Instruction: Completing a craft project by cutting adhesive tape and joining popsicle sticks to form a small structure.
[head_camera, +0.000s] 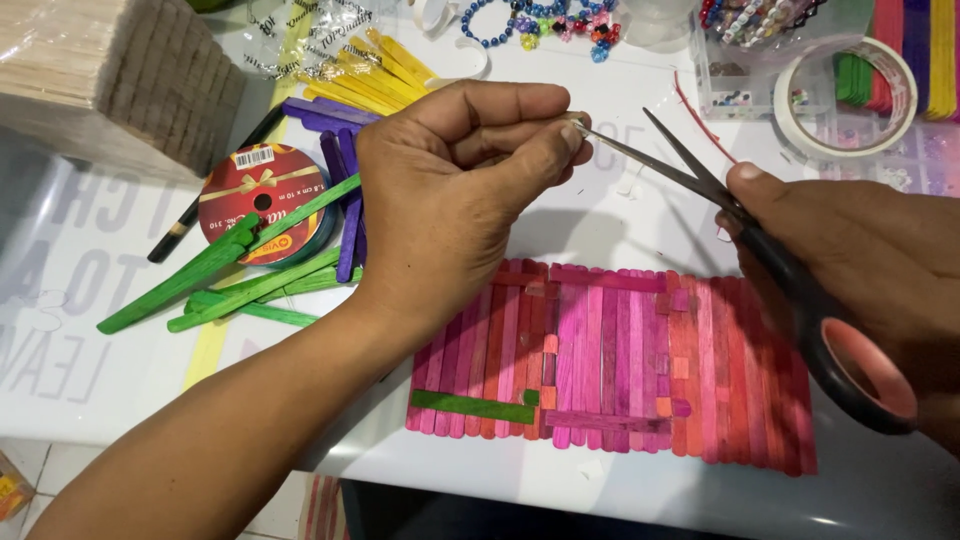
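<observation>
The left hand (450, 190) pinches a tiny clear scrap (578, 125) above the pink stick panel (620, 360) on the worktop (90, 330), while the right hand (870, 250) grips scissors (720, 195), blades parted at it; a trimming cut seems underway, needing steady aim.

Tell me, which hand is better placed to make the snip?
The right hand, probably. It already grips the scissors by the black handles, blades open toward the small clear piece. The left hand is busy pinching that piece above the panel of pink and red sticks.
</observation>
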